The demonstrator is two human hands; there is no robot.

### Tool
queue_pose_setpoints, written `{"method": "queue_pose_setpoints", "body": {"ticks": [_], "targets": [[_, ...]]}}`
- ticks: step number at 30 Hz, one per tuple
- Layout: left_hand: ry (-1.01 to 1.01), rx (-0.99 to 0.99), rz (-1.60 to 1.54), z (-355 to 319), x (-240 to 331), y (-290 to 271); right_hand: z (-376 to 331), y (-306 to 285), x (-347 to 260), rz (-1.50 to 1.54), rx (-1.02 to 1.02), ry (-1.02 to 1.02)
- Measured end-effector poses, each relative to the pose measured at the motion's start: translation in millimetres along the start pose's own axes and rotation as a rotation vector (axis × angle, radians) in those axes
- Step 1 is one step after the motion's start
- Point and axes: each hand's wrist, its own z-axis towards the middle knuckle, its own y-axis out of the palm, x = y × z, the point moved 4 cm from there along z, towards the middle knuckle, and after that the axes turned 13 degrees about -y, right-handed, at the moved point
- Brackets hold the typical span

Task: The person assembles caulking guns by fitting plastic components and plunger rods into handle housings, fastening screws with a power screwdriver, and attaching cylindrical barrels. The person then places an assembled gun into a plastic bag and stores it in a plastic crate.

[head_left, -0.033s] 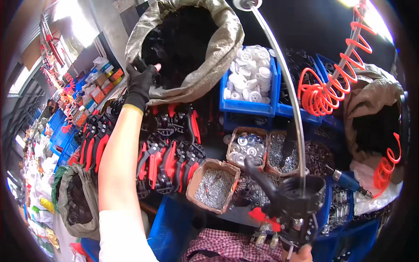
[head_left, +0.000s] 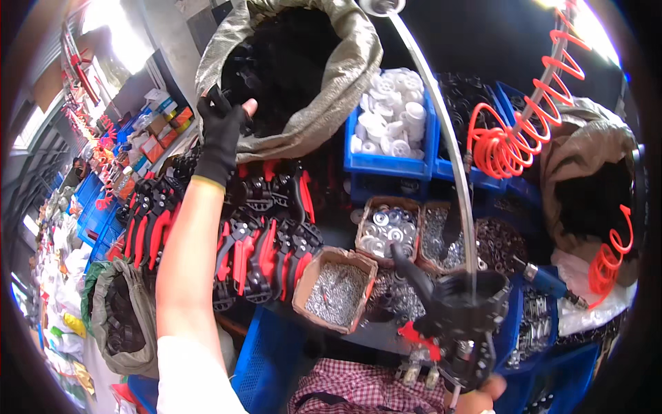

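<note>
My left hand (head_left: 222,141), in a black glove with a bare thumb tip, is at the near left rim of a woven sack (head_left: 293,138). Its thumb stands apart from the fingers; the dark fingers blend into the black parts (head_left: 248,69) inside. At the lower right, my right hand (head_left: 486,393) grips the bottom of a partly built caulking gun (head_left: 455,310). This has a black cup, a black handle and a red piece. Its long metal rod (head_left: 445,114) rises from the cup to a white disc (head_left: 383,5) at the top edge.
Black-and-red handles (head_left: 258,255) lie in rows beneath my left arm. Cartons of small metal parts (head_left: 338,293) and washers (head_left: 389,228) sit mid-table. Behind them stands a blue bin of white discs (head_left: 393,117). Red coiled hoses (head_left: 507,148) and a blue power driver (head_left: 545,283) are right.
My left hand stays at the sack's rim, with its thumb slightly farther from the fingers. The caulking gun and its rod have shifted a little left, and my right hand has risen slightly.
</note>
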Motion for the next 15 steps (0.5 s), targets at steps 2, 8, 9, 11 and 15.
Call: {"method": "queue_pose_setpoints", "body": {"ticks": [2,8,9,11,15], "targets": [[0.072,-0.34,-0.039,-111,23,5,3,-8,10,0.064,0.047,-0.004],[-0.683,-0.886,-0.77,-355,46,34,15,18,30,-0.827,-0.344,-0.368],[-0.691,-0.883,-0.776,-370,34,32,15,25,28,-0.991,-0.439,-0.488],[-0.74,-0.981,-0.938,-393,7,38,12,39,20,-1.207,-0.528,-0.694],[-0.87,-0.858,-1.07,-420,31,40,-6,39,12,-1.45,-0.594,-0.752]]}}
